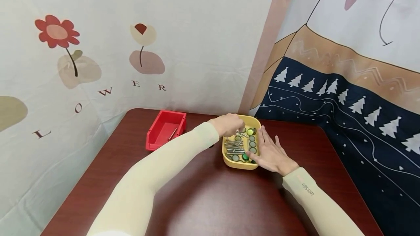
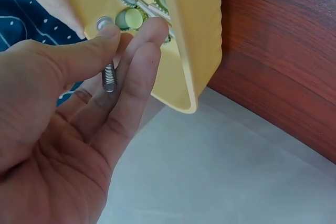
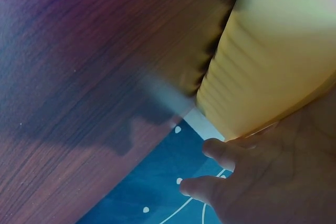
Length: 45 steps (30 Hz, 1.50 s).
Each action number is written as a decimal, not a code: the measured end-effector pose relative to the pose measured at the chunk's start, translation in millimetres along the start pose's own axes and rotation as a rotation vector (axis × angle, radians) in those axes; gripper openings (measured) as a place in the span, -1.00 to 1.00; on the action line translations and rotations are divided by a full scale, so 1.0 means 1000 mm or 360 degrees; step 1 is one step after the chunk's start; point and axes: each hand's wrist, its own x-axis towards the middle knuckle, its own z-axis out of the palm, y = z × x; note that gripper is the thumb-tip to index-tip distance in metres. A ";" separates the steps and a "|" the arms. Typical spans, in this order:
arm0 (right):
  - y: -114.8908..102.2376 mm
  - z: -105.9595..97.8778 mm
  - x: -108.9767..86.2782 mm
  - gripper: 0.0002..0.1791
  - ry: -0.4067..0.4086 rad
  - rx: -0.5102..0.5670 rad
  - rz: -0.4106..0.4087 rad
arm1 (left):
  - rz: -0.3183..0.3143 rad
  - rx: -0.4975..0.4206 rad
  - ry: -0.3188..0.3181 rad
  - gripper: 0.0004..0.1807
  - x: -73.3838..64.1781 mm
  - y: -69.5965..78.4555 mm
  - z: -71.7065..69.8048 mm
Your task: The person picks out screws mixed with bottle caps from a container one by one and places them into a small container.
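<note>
One silver threaded metal bolt (image 2: 108,80) sits pinched between the left hand (image 1: 227,124) thumb and fingers, at the far part of the rounded yellow plastic tray (image 1: 241,166). Right hand (image 1: 270,154): fingers extended against its side. Risks: narrow shank could roll from the pinch; tray could slide on the glossy wood-grain tabletop (image 1: 213,203) if bracing eases. Inside: crimp-edged round caps (image 1: 252,144), jumbled bolts (image 1: 234,148).

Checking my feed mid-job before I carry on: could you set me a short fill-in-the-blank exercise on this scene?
1. The threaded bolt is pinched by the ____ hand.
2. Bottle caps lie in the ____ container.
3. The other container, farther left in the head view, is coloured ____.

Missing words: left; yellow; red.
</note>
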 end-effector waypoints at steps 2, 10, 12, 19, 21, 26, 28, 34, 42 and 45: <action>0.001 0.000 0.000 0.29 -0.0002 0.0000 -0.0001 | -0.0007 -0.0025 0.0003 -0.56 -0.002 -0.001 -0.001; 0.002 0.000 0.000 0.28 -0.0002 -0.0006 0.0004 | 0.0005 -0.0066 0.0046 -0.51 -0.005 -0.012 -0.001; 0.003 -0.001 0.001 0.29 -0.0004 -0.0005 0.0010 | 0.0006 -0.0096 0.0071 -0.55 -0.007 -0.015 -0.002; 0.003 -0.001 0.000 0.28 -0.0007 0.0022 0.0014 | 0.0011 -0.0263 0.0112 -0.61 -0.017 -0.029 -0.007; 0.003 -0.001 0.001 0.28 -0.0002 0.0024 0.0015 | -0.0001 -0.0318 0.0128 -0.63 -0.022 -0.036 -0.008; 0.003 -0.001 0.000 0.28 -0.0006 0.0035 0.0034 | -0.0023 -0.0498 0.0170 -0.62 -0.034 -0.056 -0.005; 0.003 -0.001 -0.001 0.29 -0.0010 0.0044 0.0041 | -0.0037 -0.0561 0.0190 -0.62 -0.039 -0.065 -0.003; 0.004 0.000 -0.002 0.29 0.0003 0.0038 0.0032 | -0.0122 -0.0745 0.0241 -0.63 -0.060 -0.088 -0.001; 0.003 0.002 -0.001 0.29 0.0005 0.0043 0.0033 | -0.0312 -0.1063 0.0307 -0.63 -0.092 -0.120 0.000; 0.001 0.002 -0.001 0.28 0.0020 0.0045 0.0021 | -0.0372 -0.1121 0.0318 -0.63 -0.104 -0.135 0.003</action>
